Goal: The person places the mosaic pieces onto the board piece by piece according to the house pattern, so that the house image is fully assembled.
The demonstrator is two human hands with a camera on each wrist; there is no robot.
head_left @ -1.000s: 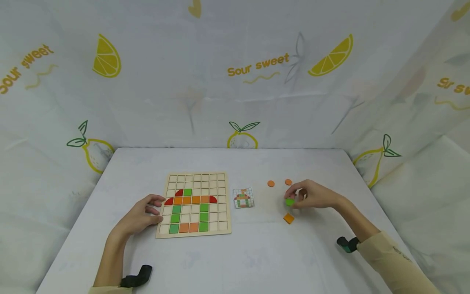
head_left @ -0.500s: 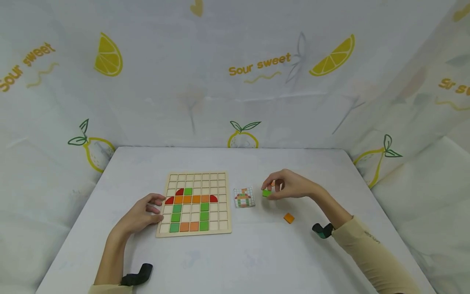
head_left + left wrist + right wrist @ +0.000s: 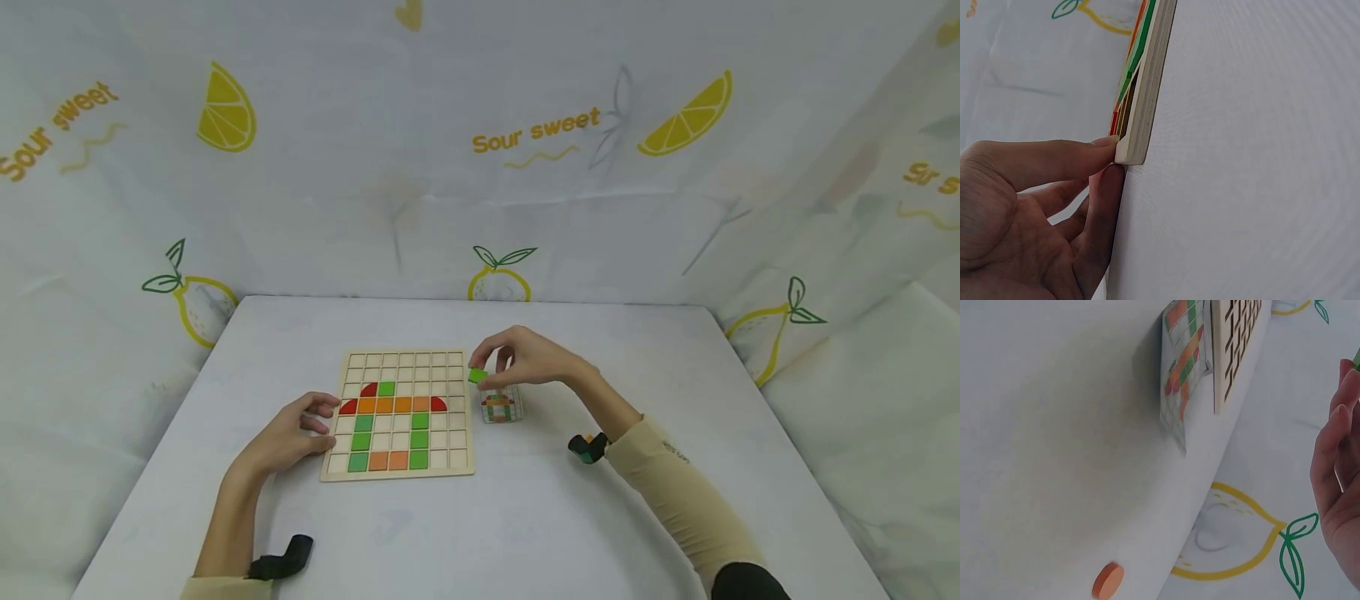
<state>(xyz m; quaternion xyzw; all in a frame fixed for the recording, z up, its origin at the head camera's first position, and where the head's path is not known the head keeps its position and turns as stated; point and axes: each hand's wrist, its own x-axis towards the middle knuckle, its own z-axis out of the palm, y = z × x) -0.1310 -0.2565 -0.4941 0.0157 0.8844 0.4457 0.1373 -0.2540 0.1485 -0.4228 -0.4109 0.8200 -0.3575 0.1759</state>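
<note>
In the head view my right hand pinches a green square tile between thumb and fingers, held above the gap between the wooden grid board and the small pattern card. My left hand rests at the board's left side. The left wrist view has its thumb touching the board's corner, with the other fingers loosely bent. Red, orange and green tiles form a mushroom-like shape on the board. In the right wrist view only a sliver of the held tile shows.
An orange disc lies on the table in the right wrist view; the right arm hides it in the head view. A bit of an orange tile shows by the right wrist's black strap. A lemon-print cloth hangs behind the table.
My right hand has carried the green tile leftward, from the loose pieces on the right to the board's right edge. My left hand stays at the board's side.
</note>
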